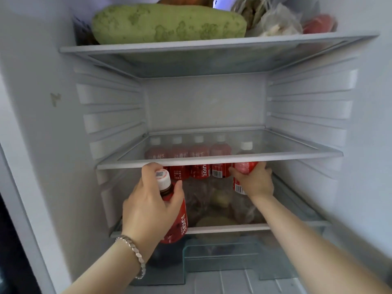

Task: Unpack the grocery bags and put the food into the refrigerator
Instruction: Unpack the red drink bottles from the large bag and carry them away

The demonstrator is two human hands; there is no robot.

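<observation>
Inside the open refrigerator (203, 102), the left hand (148, 206), at about seven o'clock from the picture's middle, is curling its fingers and thumb round the neck and shoulder of a red-labelled juice bottle (177, 221). This bottle is standing nearly upright, its white cap pointing to twelve o'clock, in the air in front of the rim of the lower glass shelf (222, 228). A silver bracelet (133, 251) is sitting on that wrist. The right hand (254, 181), at about four o'clock, is grasping a second juice bottle (244, 167) from its three o'clock side, just under the front edge of the middle glass shelf (275, 157). That bottle's cap is showing through the glass, and I cannot tell whether its base is touching the lower shelf. At its nine o'clock a row of four like bottles (199, 170) is standing side by side on the lower shelf, the nearest just beside it. Blurred bagged produce (218, 200) is showing at six o'clock of the row; I cannot tell whether it is lying on the lower shelf or beneath its glass. A clear greenish drawer (212, 251) is sitting below, at six o'clock. At twelve o'clock the top shelf (191, 44) is carrying a large pale-green mottled melon (169, 23), with crumpled plastic bags (275, 22) at its three o'clock.
</observation>
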